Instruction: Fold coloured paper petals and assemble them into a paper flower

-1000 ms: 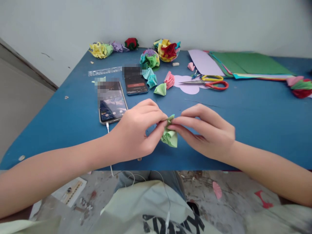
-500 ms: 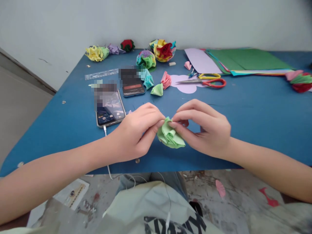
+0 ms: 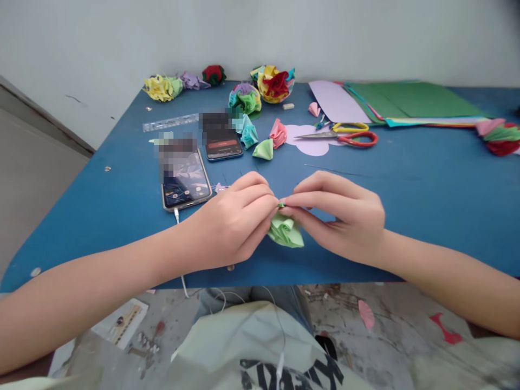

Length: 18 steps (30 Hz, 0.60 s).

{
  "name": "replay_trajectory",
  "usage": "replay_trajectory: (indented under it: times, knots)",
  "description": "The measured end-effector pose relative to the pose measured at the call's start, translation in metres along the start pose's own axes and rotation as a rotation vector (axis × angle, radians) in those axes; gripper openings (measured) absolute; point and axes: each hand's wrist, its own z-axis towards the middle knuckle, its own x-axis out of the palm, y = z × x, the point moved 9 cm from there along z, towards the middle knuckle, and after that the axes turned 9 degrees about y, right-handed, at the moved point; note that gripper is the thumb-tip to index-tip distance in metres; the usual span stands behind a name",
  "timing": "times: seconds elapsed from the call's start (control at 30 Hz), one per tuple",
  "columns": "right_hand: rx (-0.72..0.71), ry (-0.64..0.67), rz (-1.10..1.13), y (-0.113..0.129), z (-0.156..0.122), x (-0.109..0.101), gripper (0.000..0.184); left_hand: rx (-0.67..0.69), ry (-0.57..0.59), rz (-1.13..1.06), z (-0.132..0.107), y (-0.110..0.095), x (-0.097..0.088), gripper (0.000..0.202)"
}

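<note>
A small rolled light green paper flower (image 3: 286, 232) hangs just above the near edge of the blue table (image 3: 426, 195). My left hand (image 3: 231, 222) pinches its upper tip from the left. From the right, my right hand (image 3: 341, 214) pinches the same tip, fingertips almost meeting those of the left. Both hands are closed on the paper. The flower's curled folds point down and toward me.
Two phones (image 3: 184, 176) (image 3: 221, 138) lie left of centre, one with a white cable. Small paper cones, green (image 3: 264, 150), pink (image 3: 278, 132) and teal (image 3: 248, 134), lie beyond. Scissors (image 3: 345, 135), a ruler (image 3: 170, 122), coloured paper sheets (image 3: 410, 100) and finished paper flowers (image 3: 276, 84) sit farther back.
The green paper flower spread wider half a second ago and is now gathered tighter again, its tip pinched between both hands. The hands stayed in about the same place.
</note>
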Motion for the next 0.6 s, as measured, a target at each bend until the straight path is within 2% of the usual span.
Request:
replay_trajectory:
  times: [0.17, 0.3, 0.47, 0.6]
  knots:
    - [0.026, 0.064, -0.001, 0.000, 0.003, 0.000, 0.009, -0.004, 0.021, 0.054, 0.001, 0.001, -0.002, 0.012]
    - [0.019, 0.060, -0.078, 0.002, 0.000, 0.002, 0.007, -0.028, 0.103, 0.093, 0.003, 0.002, 0.003, 0.018]
    - [-0.104, 0.020, -0.312, 0.017, -0.008, 0.008, 0.011, -0.130, 0.189, 0.008, 0.004, 0.006, 0.010, 0.025]
    - [-0.179, 0.025, -0.409, 0.027, -0.010, 0.011, 0.012, -0.171, 0.156, -0.042, 0.004, 0.008, 0.011, 0.025]
